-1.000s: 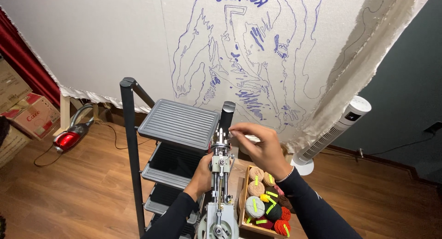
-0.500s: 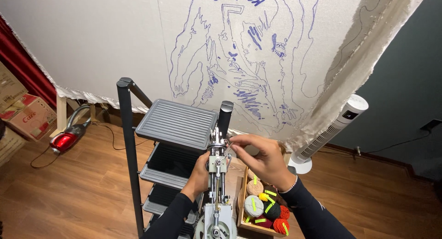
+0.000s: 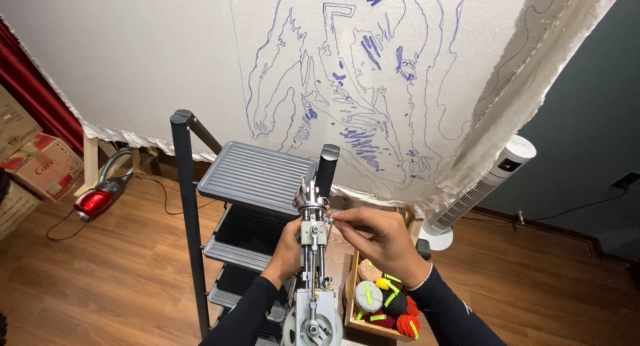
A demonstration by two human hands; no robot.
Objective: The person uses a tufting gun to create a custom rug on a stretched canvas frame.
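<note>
Steel-grey and upright, a tufting gun (image 3: 312, 266) is standing between a person's two hands, its narrow metal frame rising from a round geared housing at the bottom to a cluster of small shiny parts at the needle end. The left hand (image 3: 288, 247) is wrapping around the frame from behind, fingers closed on it about halfway up. The right hand (image 3: 383, 243) is reaching in from the other side, thumb and forefinger pinching together at the tip, just above the left hand's grasp; whether a thread is sitting between them cannot be told. Directly behind the tip, a black handle (image 3: 327, 169) is sticking up. Beyond the grip, a grey step ladder (image 3: 257, 176) is standing before a white cloth (image 3: 167, 66) bearing a blue line drawing of a figure. Below the right wrist, a wooden box (image 3: 351, 299) is holding balls of yarn (image 3: 367, 296) in grey, black, red and yellow.
</note>
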